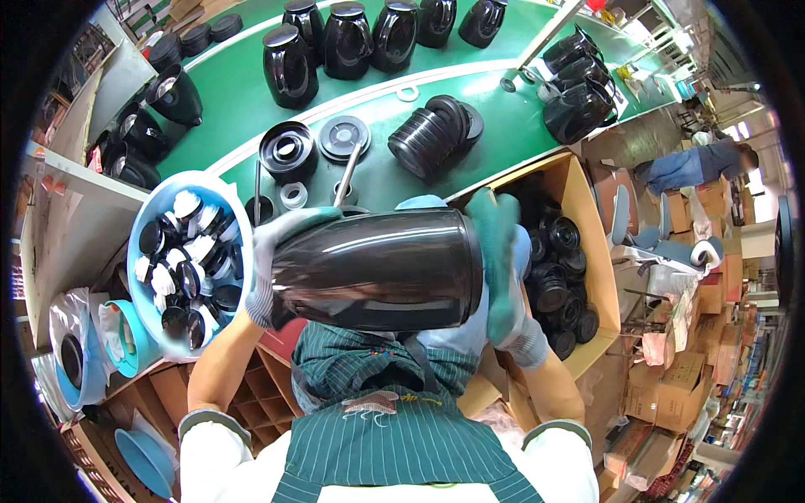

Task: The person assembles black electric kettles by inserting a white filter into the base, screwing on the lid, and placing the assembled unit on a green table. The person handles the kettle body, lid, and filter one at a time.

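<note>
A glossy black jug (377, 270) lies sideways in front of my apron, held between both gloved hands. My left hand (272, 251), in a grey-green glove, is closed round the jug's left end. At the other end, my right hand (501, 268) presses its green palm against the jug's wide, round base, its fingers pointing upward and slightly blurred. Just beyond the jug, a metal rod (347, 174) stands up from the bench beside a black ring-shaped part (288, 151) and a flat round disc (344, 137).
Stacked black lids (426, 137) and upright black jugs (348, 40) stand on the green bench (226, 105). A light blue basin (144, 216) of black-and-white parts is at left. A cardboard box (597, 293) of black round parts stands at right. Another person (692, 166) is far right.
</note>
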Demonstrator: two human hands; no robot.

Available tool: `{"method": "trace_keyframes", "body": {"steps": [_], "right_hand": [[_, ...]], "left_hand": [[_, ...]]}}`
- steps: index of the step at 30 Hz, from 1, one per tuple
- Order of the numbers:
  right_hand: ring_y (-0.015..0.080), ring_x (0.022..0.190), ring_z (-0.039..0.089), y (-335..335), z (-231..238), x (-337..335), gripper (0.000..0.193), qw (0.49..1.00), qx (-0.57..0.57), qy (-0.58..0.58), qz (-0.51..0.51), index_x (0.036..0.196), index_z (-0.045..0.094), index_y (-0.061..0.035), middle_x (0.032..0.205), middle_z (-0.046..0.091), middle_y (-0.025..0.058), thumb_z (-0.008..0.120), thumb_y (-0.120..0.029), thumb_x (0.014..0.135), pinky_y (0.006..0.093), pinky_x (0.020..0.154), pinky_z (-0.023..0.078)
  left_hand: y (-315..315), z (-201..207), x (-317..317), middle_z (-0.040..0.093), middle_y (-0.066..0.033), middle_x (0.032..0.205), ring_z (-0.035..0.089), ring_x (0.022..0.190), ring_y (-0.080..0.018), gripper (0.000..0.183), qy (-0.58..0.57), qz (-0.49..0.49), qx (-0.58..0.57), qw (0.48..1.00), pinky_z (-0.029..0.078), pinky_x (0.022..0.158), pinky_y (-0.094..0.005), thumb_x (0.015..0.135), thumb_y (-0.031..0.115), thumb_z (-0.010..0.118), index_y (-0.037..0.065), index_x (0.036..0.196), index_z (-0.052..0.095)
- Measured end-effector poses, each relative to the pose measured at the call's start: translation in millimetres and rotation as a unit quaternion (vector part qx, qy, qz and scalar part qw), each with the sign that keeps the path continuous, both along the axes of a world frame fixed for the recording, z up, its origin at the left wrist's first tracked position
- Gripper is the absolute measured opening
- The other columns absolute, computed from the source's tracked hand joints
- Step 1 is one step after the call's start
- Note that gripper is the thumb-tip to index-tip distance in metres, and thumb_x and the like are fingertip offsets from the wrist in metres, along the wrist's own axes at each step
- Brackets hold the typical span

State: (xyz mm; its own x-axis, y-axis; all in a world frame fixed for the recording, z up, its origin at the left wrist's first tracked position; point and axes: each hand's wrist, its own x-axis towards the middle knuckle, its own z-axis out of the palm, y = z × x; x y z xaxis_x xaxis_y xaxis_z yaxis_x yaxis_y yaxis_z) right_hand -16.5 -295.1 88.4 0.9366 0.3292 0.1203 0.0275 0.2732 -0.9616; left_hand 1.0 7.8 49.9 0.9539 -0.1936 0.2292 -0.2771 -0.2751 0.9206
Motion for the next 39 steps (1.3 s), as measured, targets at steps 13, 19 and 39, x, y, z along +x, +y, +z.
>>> {"method": "trace_keyframes", "body": {"steps": [13,19,39], "right_hand": [[0.0342,0.146,0.041,-2,-4,-12,0.111,0.962,-0.189,-0.198,-0.01,0.162,0.023,0.0032,0.158,0.036,0.024,0.048,-0.08,0.092,0.0454,0.119,0.036],[0.0283,0.14,0.047,9,-6,-7,0.091,0.997,-0.031,-0.055,-0.047,0.162,0.023,0.0029,0.156,0.041,0.0181,0.051,-0.06,0.103,0.0439,0.119,0.037],[0.0414,0.15,0.032,-36,-87,-69,0.085,0.985,0.151,-0.07,-0.05,0.162,0.03,-0.0043,0.165,0.026,0.0286,0.047,-0.061,0.101,0.052,0.121,0.028]], "left_hand": [[7,-25,-7,0.075,-0.0092,0.113,0.07,0.101,-0.0169,0.034,0.059,-0.055,-0.084,0.993,0.057,0.095,-0.0335,0.088,0.004,0.07,-0.002,0.121,0.071],[7,-3,7,0.076,-0.0164,0.111,0.074,0.1,-0.0297,0.04,-0.191,-0.031,0.057,0.979,0.057,0.093,-0.0397,0.075,0.014,0.078,-0.001,0.111,0.074],[-35,7,-2,0.072,-0.016,0.124,0.071,0.107,-0.0206,0.047,0.106,-0.067,-0.102,0.987,0.056,0.099,-0.0345,0.089,0.014,0.076,-0.003,0.132,0.066]]}}
